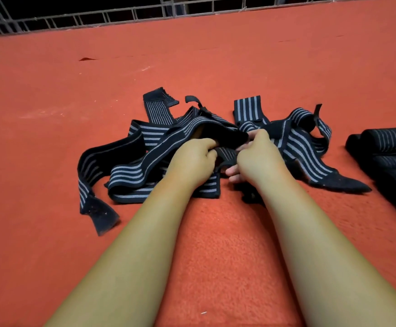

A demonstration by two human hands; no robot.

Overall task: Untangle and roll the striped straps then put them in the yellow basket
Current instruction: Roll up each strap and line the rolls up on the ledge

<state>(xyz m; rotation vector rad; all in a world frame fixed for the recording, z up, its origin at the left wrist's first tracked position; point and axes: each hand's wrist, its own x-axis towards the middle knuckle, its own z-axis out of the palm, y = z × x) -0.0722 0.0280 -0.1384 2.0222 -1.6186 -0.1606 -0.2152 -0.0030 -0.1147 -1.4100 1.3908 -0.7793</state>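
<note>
A tangled heap of black straps with pale grey stripes point(131, 171) lies on the red carpet in the middle of the view. Both hands are in the heap's centre. My left hand point(193, 159) grips a black strap end with curled fingers. My right hand point(256, 154) pinches a strap beside it, the fingers partly hidden under the fabric. Loose strap ends with black velcro patches trail out to the left point(99, 214) and right point(343, 184). No yellow basket is in view.
Several rolled striped straps point(390, 149) lie at the right edge. The red carpet point(216, 67) stretches far ahead. A metal grid fence point(98, 17) runs along the carpet's far edge, dark behind it.
</note>
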